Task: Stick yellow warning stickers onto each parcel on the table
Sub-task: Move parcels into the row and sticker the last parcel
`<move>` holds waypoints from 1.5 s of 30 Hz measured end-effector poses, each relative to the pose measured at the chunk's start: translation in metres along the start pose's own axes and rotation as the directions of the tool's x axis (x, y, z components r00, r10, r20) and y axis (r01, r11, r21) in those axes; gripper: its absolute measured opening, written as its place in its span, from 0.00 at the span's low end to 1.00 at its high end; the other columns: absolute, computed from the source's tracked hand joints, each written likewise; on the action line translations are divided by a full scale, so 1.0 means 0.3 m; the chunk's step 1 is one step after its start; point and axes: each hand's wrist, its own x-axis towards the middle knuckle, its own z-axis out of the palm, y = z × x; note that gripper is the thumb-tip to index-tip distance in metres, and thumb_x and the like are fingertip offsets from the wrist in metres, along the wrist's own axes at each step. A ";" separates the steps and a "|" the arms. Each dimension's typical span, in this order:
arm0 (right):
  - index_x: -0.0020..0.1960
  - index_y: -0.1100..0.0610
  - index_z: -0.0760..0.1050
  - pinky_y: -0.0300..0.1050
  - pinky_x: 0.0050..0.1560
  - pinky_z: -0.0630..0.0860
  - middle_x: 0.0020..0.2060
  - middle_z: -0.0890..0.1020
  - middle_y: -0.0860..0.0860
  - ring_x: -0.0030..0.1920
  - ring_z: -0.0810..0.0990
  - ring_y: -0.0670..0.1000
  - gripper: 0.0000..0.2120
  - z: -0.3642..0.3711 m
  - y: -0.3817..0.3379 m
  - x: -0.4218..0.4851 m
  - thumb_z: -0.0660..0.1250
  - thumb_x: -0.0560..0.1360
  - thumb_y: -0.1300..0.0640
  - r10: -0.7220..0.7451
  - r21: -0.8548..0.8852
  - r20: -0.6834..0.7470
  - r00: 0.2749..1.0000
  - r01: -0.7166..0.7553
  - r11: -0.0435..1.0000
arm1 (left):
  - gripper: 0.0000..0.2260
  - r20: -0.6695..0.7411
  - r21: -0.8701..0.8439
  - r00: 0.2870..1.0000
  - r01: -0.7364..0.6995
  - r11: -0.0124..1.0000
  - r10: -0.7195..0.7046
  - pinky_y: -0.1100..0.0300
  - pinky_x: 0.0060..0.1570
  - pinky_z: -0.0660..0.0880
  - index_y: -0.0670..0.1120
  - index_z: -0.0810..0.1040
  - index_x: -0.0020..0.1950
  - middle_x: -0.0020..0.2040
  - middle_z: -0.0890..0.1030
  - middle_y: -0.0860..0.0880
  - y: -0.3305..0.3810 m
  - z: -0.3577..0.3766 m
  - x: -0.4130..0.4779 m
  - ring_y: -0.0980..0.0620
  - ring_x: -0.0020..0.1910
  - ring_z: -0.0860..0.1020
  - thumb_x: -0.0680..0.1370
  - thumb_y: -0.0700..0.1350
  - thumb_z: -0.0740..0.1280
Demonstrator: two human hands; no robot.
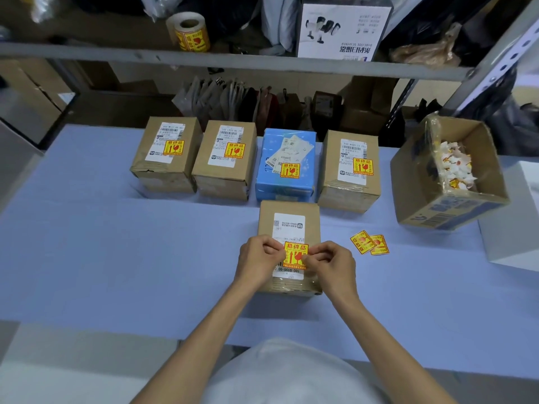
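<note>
Closest to the person, both hands meet over the nearest parcel, a brown box with a white label that stands on the blue desk. The left hand pinches the left edge of a yellow warning sticker, and the right hand pinches its right edge, with curled fingers. The sticker lies over the lower part of the label; whether it is already pressed down, I cannot tell.

Near the right side of this box, two loose stickers lie on the desk, one overlapping the other.

Behind them stands a row: the left brown parcel, the second brown parcel, the blue parcel and the right brown parcel. Each one carries a yellow sticker on its top.

At the far right, an open carton stands tilted and holds white paper scraps.

On the shelf above, a sticker roll stands.
</note>
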 end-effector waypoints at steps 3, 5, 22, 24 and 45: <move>0.48 0.53 0.70 0.49 0.40 0.78 0.29 0.83 0.53 0.36 0.84 0.53 0.20 0.011 0.000 -0.009 0.79 0.65 0.59 -0.012 -0.022 -0.001 1.000 0.011 1.000 | 0.03 -0.020 0.028 1.000 -0.001 1.000 0.002 0.68 0.36 0.71 0.46 0.80 0.45 0.38 0.81 0.53 -0.015 -0.004 -0.002 0.57 0.39 0.78 0.73 0.41 0.71; 0.49 0.54 0.69 0.48 0.40 0.77 0.29 0.83 0.52 0.36 0.84 0.51 0.21 0.016 -0.003 -0.010 0.79 0.65 0.59 -0.012 -0.030 -0.006 1.000 0.012 0.999 | 0.07 -0.033 0.040 0.999 0.000 0.999 0.001 0.66 0.38 0.72 0.48 0.77 0.47 0.39 0.82 0.51 -0.028 -0.008 0.000 0.55 0.41 0.79 0.72 0.42 0.72; 0.42 0.53 0.70 0.52 0.40 0.78 0.30 0.81 0.49 0.37 0.81 0.49 0.14 0.062 0.021 0.012 0.75 0.66 0.60 -0.081 -0.257 0.020 0.996 0.084 0.963 | 0.11 -0.040 0.209 0.999 -0.016 0.978 0.025 0.56 0.43 0.75 0.49 0.73 0.44 0.38 0.83 0.52 -0.045 -0.014 0.022 0.50 0.42 0.80 0.67 0.44 0.72; 0.42 0.54 0.72 0.52 0.40 0.78 0.30 0.80 0.47 0.37 0.81 0.49 0.13 0.066 0.018 0.017 0.75 0.66 0.59 -0.100 -0.318 0.031 0.994 0.105 0.942 | 0.10 -0.041 0.245 0.998 -0.026 0.969 0.037 0.56 0.41 0.74 0.48 0.73 0.43 0.38 0.83 0.51 -0.043 -0.010 0.027 0.49 0.42 0.80 0.66 0.45 0.71; 0.38 0.55 0.70 0.45 0.36 0.70 0.35 0.79 0.47 0.39 0.78 0.53 0.16 0.049 -0.010 0.078 0.73 0.69 0.46 -0.041 -0.437 -0.051 0.998 0.015 0.899 | 0.13 -0.086 0.180 0.996 -0.006 0.984 0.022 0.57 0.39 0.73 0.50 0.72 0.35 0.39 0.81 0.53 -0.045 -0.031 0.073 0.50 0.42 0.79 0.70 0.53 0.74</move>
